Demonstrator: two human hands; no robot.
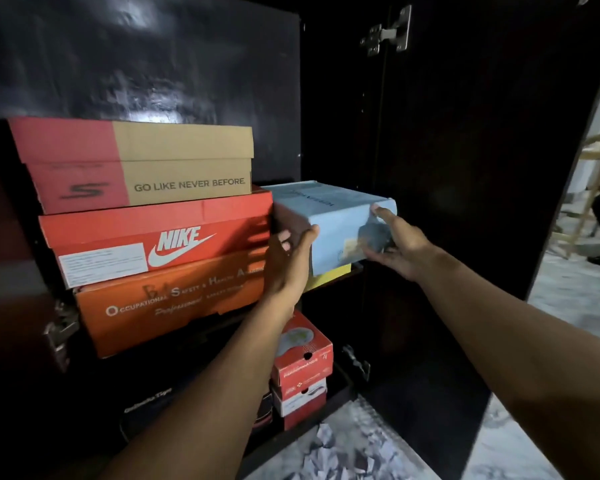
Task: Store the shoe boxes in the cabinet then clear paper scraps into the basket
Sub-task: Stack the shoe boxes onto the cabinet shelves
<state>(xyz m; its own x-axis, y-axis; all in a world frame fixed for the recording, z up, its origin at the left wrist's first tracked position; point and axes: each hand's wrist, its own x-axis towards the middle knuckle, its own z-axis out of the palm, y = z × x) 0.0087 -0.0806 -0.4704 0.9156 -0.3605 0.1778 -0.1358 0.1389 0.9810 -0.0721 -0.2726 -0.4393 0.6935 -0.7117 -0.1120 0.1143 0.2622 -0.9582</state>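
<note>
Both hands clasp the blue shoe box [333,220]: left hand [288,261] on its near-left corner, right hand [395,244] on the right end. We judge it light, stiff cardboard; it sits on the cabinet [465,133] shelf, right of the stacked boxes [153,230].

Dim scene; dark glossy cabinet interior [136,64] shows patchy glare at its upper left. Daylight enters at right edge. Hands slightly motion-blurred; wide-angle bending at corners.
</note>
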